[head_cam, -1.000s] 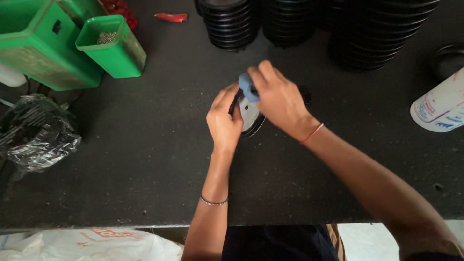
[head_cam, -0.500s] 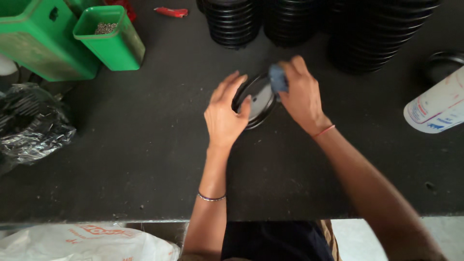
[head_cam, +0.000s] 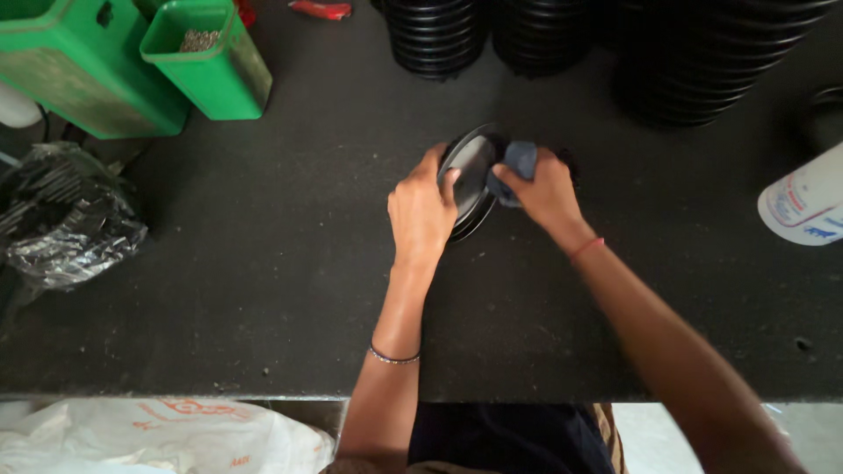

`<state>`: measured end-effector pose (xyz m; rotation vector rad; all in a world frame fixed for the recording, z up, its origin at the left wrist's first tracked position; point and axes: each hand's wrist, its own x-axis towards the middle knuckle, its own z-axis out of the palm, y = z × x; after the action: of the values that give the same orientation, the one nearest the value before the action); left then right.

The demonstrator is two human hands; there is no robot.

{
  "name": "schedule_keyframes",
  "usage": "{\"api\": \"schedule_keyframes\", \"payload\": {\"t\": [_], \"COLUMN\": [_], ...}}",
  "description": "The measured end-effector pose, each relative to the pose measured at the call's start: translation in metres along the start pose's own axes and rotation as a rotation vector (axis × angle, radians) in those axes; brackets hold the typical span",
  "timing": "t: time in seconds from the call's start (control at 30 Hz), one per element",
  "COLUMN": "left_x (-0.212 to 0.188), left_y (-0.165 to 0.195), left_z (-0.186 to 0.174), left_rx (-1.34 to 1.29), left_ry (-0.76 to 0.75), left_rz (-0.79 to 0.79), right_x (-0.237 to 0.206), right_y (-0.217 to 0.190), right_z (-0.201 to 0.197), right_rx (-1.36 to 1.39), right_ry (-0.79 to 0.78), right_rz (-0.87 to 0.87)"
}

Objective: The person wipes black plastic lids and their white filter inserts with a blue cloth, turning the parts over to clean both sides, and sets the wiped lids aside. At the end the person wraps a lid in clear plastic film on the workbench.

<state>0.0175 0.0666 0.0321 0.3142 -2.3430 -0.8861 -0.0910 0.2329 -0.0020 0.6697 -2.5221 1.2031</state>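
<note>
A round black disc with a shiny face (head_cam: pixel 471 174) stands tilted on the dark worktop (head_cam: pixel 263 290) at the middle. My left hand (head_cam: pixel 421 211) grips its left edge and holds it up. My right hand (head_cam: pixel 540 189) is closed on a small blue-grey cloth (head_cam: pixel 516 162) that presses against the disc's right face. Both wrists carry thin bands.
Stacks of black round parts (head_cam: pixel 435 35) line the far edge. Two green bins (head_cam: pixel 206 61) stand at the far left, one with small metal bits inside. A crumpled plastic-wrapped bundle (head_cam: pixel 57 224) lies left. A white bottle (head_cam: pixel 803 206) lies at the right edge. A white bag (head_cam: pixel 158 434) sits below the front edge.
The disc has been tipped up more steeply. My right hand with the cloth has slid down from the disc's top edge onto its face, and my left hand has closed on the rim.
</note>
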Motion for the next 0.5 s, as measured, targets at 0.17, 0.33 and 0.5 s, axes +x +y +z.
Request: {"api": "schedule_keyframes", "payload": {"t": [0.17, 0.33, 0.5], "left_x": [-0.003, -0.001, -0.004], "left_y": [0.000, -0.005, 0.001], "left_z": [-0.006, -0.006, -0.003], "left_rx": [0.010, 0.043, 0.068], "left_ry": [0.021, -0.019, 0.020], "left_rz": [0.057, 0.015, 0.056], "right_x": [-0.002, -0.003, -0.005], "right_y": [-0.058, -0.082, -0.016], "right_z": [-0.020, -0.022, -0.001], "right_rx": [-0.229, -0.300, -0.063], "right_ry": [0.117, 0.090, 0.068], "right_rz": [-0.432, -0.681, -0.161]}}
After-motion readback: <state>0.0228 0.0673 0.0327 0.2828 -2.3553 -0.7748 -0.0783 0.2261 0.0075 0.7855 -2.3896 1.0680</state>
